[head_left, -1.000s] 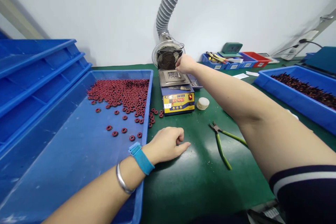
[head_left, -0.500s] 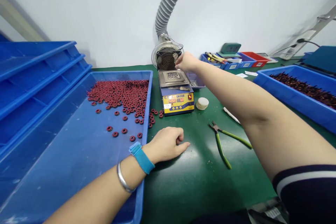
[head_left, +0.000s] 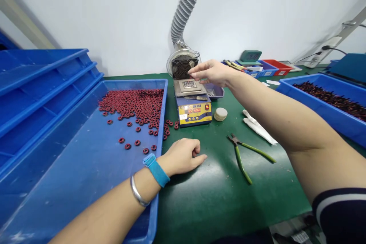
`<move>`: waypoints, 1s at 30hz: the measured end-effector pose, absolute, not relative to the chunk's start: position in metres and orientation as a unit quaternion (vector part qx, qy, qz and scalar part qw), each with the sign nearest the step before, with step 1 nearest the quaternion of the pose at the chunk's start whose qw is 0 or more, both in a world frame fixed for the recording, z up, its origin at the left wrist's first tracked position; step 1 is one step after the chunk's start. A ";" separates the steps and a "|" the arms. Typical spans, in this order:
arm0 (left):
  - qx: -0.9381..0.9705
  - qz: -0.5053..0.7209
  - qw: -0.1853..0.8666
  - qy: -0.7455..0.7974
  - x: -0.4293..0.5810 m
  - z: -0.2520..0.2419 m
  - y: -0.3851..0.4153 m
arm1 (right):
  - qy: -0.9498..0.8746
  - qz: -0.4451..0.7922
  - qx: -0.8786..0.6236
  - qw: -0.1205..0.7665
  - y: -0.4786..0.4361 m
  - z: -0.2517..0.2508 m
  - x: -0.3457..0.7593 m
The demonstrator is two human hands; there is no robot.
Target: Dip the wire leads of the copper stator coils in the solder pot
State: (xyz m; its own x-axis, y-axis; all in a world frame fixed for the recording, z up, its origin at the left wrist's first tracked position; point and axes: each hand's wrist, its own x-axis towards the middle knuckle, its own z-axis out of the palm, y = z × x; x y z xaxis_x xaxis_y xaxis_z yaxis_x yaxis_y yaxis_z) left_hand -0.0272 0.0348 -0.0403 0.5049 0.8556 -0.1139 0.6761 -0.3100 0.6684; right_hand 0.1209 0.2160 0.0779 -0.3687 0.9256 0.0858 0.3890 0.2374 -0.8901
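Note:
My right hand (head_left: 210, 72) is raised over the solder pot (head_left: 195, 111), fingertips pinched together. A small reddish part seems to be between them, too small to make out clearly. Below the fingertips lies the pot's square opening (head_left: 188, 84) with shiny metal in it; its display is lit. My left hand (head_left: 185, 155) rests on the green table (head_left: 200, 206) beside the blue tray's right rim (head_left: 160, 148), with curled fingers, thumb stretched apart and nothing visible in it. Many red-and-black wound rings (head_left: 134, 108) lie in that tray, and several more sit outside it near the pot.
Green-handled cutters (head_left: 239, 154) lie spread on the table, near a round whitish pad (head_left: 220, 114) and a white strip (head_left: 259, 129). A fume hose (head_left: 187, 5) hangs behind the pot. Stacked blue trays (head_left: 45, 95) stand left; a blue bin (head_left: 331, 110) of dark copper-coloured parts stands right.
My right hand has shifted slightly right and lower over the pot, its other fingers more spread. The left hand has stayed in place. More of the white strip now shows.

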 end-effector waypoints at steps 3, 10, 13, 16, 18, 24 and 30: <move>0.799 0.131 0.339 0.480 -0.027 -0.040 0.035 | -0.739 0.356 -0.450 0.354 0.223 0.070 0.121; 0.800 0.131 0.337 0.479 -0.027 -0.043 0.037 | -0.783 0.124 -0.510 0.333 0.246 0.046 0.116; 0.801 0.128 0.335 0.479 -0.027 -0.043 0.037 | -0.787 0.084 -0.528 0.307 0.254 0.035 0.115; 0.803 0.124 0.334 0.478 -0.027 -0.043 0.037 | -0.782 0.071 -0.549 0.285 0.259 0.027 0.114; 0.803 0.121 0.335 0.478 -0.027 -0.043 0.037 | -0.778 0.071 -0.560 0.276 0.260 0.024 0.114; 0.801 0.124 0.342 0.475 -0.028 -0.044 0.037 | -0.758 0.103 -0.566 0.308 0.257 0.029 0.115; 0.734 0.251 0.391 0.496 -0.026 -0.042 0.039 | -0.650 0.339 -0.505 0.456 0.215 0.039 0.128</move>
